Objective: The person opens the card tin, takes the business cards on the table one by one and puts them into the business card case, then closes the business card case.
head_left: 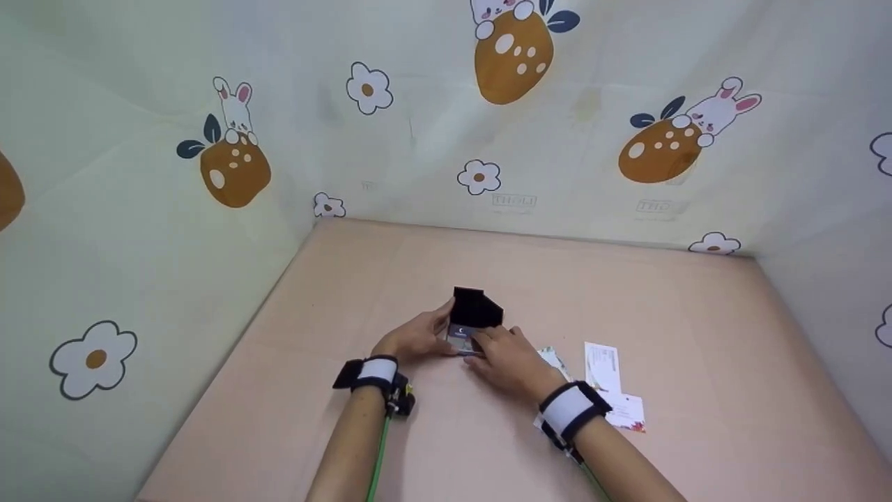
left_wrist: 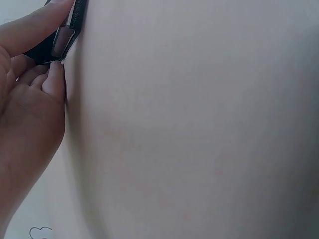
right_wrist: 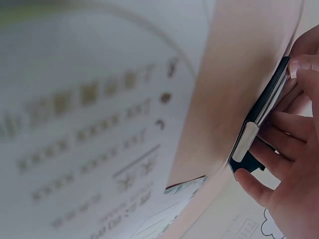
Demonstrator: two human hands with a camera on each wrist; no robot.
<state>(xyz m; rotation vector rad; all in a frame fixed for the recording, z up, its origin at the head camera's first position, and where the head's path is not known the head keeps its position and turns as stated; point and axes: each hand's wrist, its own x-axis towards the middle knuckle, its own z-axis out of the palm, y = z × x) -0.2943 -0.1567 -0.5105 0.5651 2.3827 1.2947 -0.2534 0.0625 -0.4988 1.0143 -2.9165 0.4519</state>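
Note:
A black card case (head_left: 477,310) stands near the middle of the table, its dark flap raised at the back. Inside it, a grey-blue card (head_left: 460,331) with a small white mark faces up. My left hand (head_left: 418,336) grips the case by its left side, thumb at the near edge. From the right, my right hand (head_left: 512,362) lays its fingers over the card and the case, with the thumb at the near edge. The right wrist view shows the case (right_wrist: 256,114) edge-on, light-coloured along its side, with right fingers around it. Part of the card is hidden under the right fingers.
Right of my right hand lie a white printed card (head_left: 602,366) and another card with a red-patterned corner (head_left: 627,413). A green-patterned card (head_left: 552,359) is partly covered by my right hand. Patterned cloth walls (head_left: 418,153) border the pink tabletop (head_left: 348,279).

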